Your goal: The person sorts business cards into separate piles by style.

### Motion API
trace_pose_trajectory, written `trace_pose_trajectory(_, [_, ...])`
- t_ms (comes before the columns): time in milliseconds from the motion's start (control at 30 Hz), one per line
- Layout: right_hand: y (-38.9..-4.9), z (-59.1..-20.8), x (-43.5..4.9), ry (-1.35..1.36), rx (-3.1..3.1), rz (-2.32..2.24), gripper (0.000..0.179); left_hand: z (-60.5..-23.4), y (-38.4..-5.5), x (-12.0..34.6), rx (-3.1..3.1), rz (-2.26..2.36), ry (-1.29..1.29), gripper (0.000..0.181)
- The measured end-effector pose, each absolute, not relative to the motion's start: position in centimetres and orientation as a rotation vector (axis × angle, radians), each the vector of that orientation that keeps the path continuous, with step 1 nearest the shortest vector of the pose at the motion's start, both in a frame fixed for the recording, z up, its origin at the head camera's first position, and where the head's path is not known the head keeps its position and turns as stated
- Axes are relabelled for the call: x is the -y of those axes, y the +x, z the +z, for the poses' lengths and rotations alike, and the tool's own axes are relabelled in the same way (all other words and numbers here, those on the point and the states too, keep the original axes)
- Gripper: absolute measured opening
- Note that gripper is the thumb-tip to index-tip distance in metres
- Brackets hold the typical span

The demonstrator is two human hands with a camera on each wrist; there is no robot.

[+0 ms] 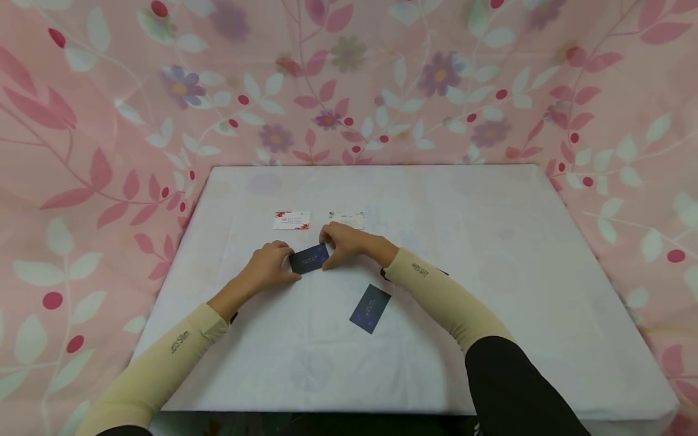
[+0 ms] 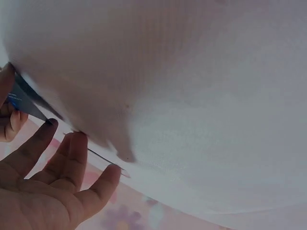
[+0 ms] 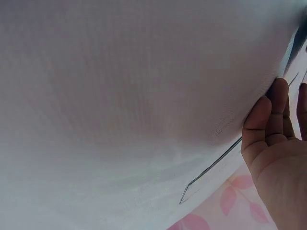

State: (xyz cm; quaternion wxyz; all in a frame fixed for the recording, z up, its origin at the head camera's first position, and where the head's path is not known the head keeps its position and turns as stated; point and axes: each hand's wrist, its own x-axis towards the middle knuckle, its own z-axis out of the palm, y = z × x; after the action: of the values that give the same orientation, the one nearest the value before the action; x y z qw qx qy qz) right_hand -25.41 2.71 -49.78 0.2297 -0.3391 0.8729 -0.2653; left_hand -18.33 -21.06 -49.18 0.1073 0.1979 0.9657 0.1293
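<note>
In the head view a dark blue business card (image 1: 308, 260) is held slightly tilted between my two hands. My left hand (image 1: 268, 266) pinches its left end with fingers and thumb. At the other end, my right hand (image 1: 349, 243) grips the card's right edge. The left wrist view shows the same card (image 2: 28, 101) between thumb and index finger, with fingers of the right hand (image 2: 12, 125) behind it. Only a sliver of it appears beside the right hand (image 3: 283, 148) in the right wrist view. Another dark business card (image 1: 370, 309) lies below, angled on the cloth.
Two white business cards lie farther back: one with red corners (image 1: 291, 220), and one with green decoration (image 1: 347, 217), partly covered by my right hand. A dark edge (image 1: 444, 272) peeks out behind the right sleeve. White cloth (image 1: 491, 230) covers the table; a floral curtain hangs behind.
</note>
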Motion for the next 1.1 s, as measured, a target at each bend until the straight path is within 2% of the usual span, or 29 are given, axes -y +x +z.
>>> trace_pose_trajectory(233, [-25.0, -49.4, -3.0, -0.99, -2.407, -0.756, 0.068, -49.4, -18.6, 21.1, -2.898, 0.368, 0.633, 0.064])
trace_pose_trajectory(467, [-24.6, -49.4, -3.3, -1.038, -2.49, -0.647, 0.06, -49.4, -18.7, 21.0, -2.907, 0.386, 0.658, 0.063])
trace_pose_trajectory(1100, [-23.1, -48.7, -6.8, -0.971, -2.734, -0.49, 0.068, -49.0, -19.5, 19.2, -2.96, 0.502, 0.802, 0.062])
